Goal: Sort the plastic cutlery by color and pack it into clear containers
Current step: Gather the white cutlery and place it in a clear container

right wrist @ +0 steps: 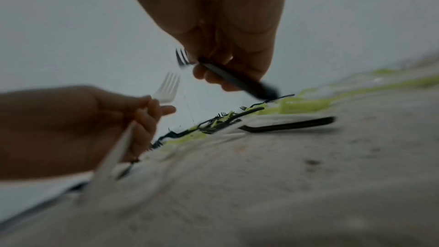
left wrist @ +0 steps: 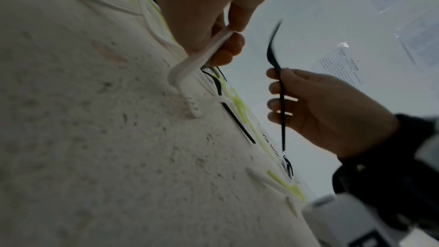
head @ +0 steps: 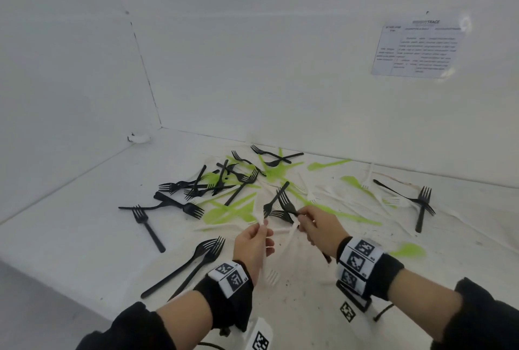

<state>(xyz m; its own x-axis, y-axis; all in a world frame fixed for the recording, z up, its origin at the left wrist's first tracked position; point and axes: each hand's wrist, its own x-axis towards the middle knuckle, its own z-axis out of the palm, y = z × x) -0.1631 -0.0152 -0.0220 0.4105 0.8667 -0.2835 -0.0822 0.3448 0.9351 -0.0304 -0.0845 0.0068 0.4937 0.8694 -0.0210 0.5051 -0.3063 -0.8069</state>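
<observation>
Left hand (head: 254, 240) pinches a white fork (right wrist: 166, 87); right hand (head: 317, 227) grips a black fork (left wrist: 279, 89), both above the cutlery-strewn surface (head: 84, 209).

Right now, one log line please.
left hand: holds white fork | right hand: holds black fork | containers: not in view

bare white booth (head: 252, 68), posted instruction sheet (head: 418, 49).

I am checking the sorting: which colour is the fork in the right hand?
Black fork, gripped by the right hand; clearest in the right wrist view.
</observation>
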